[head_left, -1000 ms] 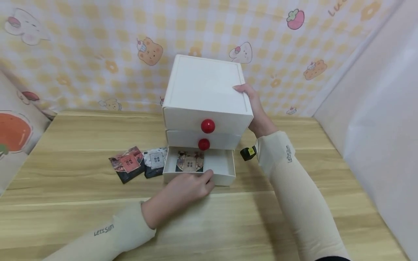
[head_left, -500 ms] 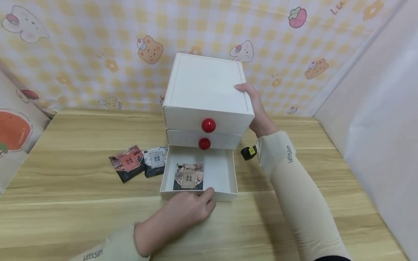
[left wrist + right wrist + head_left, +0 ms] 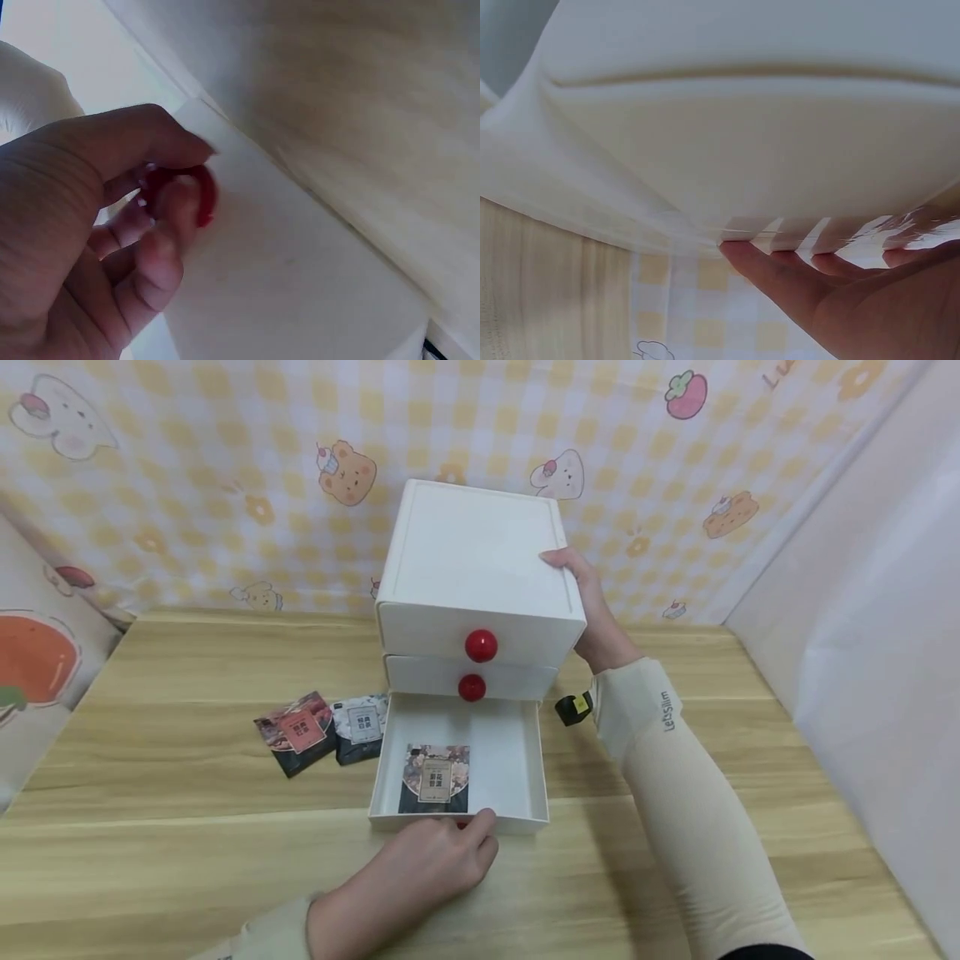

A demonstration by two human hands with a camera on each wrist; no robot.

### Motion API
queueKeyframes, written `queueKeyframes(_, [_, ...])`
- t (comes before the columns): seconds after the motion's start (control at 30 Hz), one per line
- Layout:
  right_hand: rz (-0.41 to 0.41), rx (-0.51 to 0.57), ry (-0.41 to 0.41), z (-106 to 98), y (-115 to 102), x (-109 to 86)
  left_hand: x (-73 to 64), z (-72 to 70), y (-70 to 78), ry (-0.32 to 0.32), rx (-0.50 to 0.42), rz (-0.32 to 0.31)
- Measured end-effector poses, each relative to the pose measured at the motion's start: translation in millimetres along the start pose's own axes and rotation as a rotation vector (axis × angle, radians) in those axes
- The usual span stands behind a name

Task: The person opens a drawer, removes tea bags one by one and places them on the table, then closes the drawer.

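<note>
A white tabletop drawer cabinet (image 3: 476,552) stands on the wooden table, its two upper drawers pushed in. The bottom drawer (image 3: 508,760) is pulled far out, with a dark floral packet (image 3: 435,781) lying flat near its front left. My left hand (image 3: 431,860) pinches this drawer's red knob (image 3: 206,196) between thumb and fingers; from the head view the knob is mostly hidden. Against the cabinet's right side rests my right hand (image 3: 588,606), thumb over the top edge. In the right wrist view its extended fingers (image 3: 780,281) touch the white side wall.
Left of the drawer lie a red-and-black packet (image 3: 297,733) and a white-and-black packet (image 3: 362,728). A small black object with a yellow label (image 3: 573,708) sits by the right sleeve. A checked cloth (image 3: 247,468) hangs behind the table (image 3: 187,843).
My left hand has moved toward me, drawing the bottom drawer further out with the floral packet inside. The right hand has kept its place on the cabinet.
</note>
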State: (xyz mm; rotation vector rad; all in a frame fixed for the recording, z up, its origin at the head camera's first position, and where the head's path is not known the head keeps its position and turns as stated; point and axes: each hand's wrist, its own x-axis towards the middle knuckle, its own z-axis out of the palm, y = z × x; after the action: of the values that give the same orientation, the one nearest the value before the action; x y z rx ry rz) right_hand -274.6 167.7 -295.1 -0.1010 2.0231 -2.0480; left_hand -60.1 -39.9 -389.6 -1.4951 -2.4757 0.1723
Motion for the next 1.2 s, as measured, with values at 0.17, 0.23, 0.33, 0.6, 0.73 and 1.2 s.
queueKeyframes(0.17, [-0.005, -0.001, -0.005, -2, -3, 0.9, 1.4, -8.2, -3.1, -0.036, -0.135, -0.006])
queueKeyframes(0.23, [0.002, 0.007, -0.002, -3, -4, 0.6, 2.7, -15.2, -8.3, -0.045, -0.292, -0.039])
queueKeyframes(0.33, [0.015, 0.021, 0.008, -3, -5, -0.4, 4.4, -27.6, -20.9, -0.022, -0.51, -0.119])
queueKeyframes(0.6, [0.032, -0.009, 0.002, -3, -1, -5.6, 10.4, -38.0, -56.8, -0.089, -0.558, -0.404])
queueKeyframes(0.73, [0.03, -0.009, 0.007, -4, 0, -5.4, 16.4, -28.7, -68.0, -0.214, -0.551, -0.461])
queueKeyframes(1.2, [0.014, -0.028, 0.009, -1, -3, -3.0, 31.1, -8.4, -84.7, -0.393, -0.562, -0.468])
